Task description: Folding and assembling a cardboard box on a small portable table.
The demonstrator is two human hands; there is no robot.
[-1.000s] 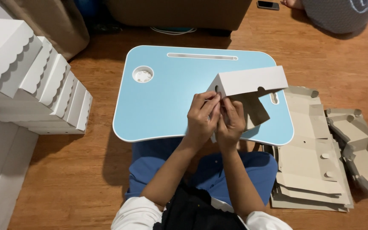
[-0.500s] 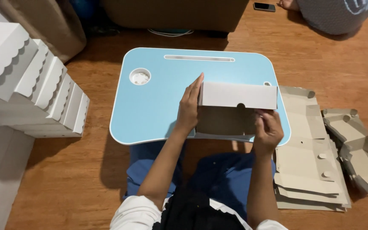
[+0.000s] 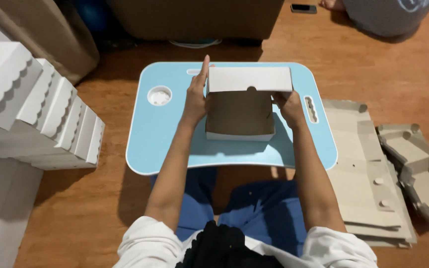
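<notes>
Both forearms run bare from white sleeves at the bottom edge up toward 12 o'clock, converging slightly. The left hand (image 3: pixel 196 97) sits at about 11 o'clock from the frame's centre, palm turned inward to the right, index finger pointing straight up to 12 o'clock, the other fingers flat and together. The right hand (image 3: pixel 288 104) sits at about 1 o'clock, lower than the left, fingers curled inward in a loose grip, wrist straight with the forearm.
</notes>
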